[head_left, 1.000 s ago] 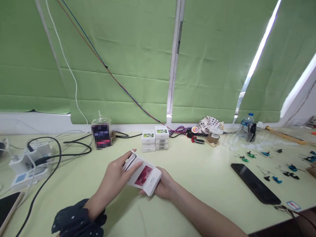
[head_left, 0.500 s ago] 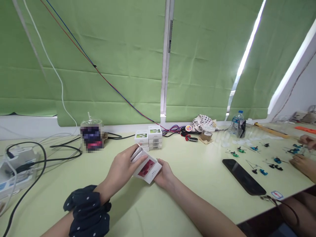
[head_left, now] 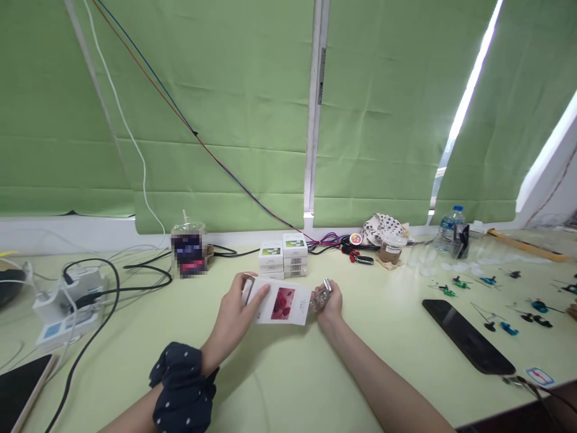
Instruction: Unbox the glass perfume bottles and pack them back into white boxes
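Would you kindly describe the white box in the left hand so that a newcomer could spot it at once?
Find the green blinds, then the pale table below. In front of the stacked boxes, the left hand holds this white box. Its picture is red; those on the stacked boxes are green.

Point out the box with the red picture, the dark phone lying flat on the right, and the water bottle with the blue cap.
Box with the red picture [head_left: 283,303]: head view, on its printed red panel.
Dark phone [head_left: 469,337]: head view, mid-screen.
Water bottle [head_left: 446,233]: head view, on its clear body.
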Action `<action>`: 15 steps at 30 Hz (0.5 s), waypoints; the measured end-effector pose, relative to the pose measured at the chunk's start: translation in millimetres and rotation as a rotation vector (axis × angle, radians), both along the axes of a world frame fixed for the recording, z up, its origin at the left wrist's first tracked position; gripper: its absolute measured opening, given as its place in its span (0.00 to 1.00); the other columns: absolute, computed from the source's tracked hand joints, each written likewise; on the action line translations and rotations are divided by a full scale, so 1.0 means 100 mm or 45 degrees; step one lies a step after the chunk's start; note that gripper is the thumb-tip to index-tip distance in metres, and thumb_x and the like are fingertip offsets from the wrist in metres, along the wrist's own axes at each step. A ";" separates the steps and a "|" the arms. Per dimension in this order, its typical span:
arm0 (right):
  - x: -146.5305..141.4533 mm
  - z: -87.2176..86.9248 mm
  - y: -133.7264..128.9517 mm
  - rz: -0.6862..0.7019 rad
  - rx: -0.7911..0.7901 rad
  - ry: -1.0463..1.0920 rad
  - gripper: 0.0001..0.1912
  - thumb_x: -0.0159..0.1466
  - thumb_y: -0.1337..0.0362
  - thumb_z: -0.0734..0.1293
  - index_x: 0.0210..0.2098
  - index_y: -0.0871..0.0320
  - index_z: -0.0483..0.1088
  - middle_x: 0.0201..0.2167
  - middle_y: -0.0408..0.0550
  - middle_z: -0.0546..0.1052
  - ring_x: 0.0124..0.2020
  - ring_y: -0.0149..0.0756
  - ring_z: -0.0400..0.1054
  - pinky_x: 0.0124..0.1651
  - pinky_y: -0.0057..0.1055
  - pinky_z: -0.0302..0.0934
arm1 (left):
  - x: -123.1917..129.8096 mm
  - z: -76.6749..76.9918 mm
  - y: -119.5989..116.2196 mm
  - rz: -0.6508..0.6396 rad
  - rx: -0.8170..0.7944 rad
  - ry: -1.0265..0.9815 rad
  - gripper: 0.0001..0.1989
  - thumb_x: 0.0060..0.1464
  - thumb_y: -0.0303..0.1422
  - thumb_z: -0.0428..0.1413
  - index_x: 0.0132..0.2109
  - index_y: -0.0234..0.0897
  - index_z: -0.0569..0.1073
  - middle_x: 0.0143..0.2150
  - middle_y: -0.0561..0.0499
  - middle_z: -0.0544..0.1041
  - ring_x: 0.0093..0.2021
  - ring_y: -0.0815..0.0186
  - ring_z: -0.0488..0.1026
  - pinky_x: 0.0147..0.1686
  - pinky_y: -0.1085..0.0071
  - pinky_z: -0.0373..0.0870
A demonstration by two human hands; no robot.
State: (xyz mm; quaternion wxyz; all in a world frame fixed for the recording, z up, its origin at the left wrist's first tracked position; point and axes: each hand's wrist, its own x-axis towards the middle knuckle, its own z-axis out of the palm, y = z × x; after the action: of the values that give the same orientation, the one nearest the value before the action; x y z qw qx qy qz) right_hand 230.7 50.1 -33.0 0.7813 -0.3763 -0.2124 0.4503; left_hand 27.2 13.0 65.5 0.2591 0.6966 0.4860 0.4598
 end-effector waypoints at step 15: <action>-0.03 0.05 -0.07 -0.189 0.306 -1.436 0.15 0.65 0.56 0.57 0.25 0.55 0.57 0.25 0.41 0.61 0.28 0.33 0.56 0.35 0.30 0.53 | -0.50 -0.63 0.22 0.124 -0.726 -0.928 0.19 0.51 0.38 0.61 0.49 0.37 0.70 0.36 0.46 0.81 0.34 0.61 0.80 0.37 0.68 0.76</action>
State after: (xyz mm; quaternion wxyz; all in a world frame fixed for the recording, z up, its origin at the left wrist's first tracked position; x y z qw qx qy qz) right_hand 228.2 42.9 -27.6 0.6141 -0.4806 -0.6184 0.0973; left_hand -23.1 35.2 2.3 0.5725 0.3669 0.5023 0.5341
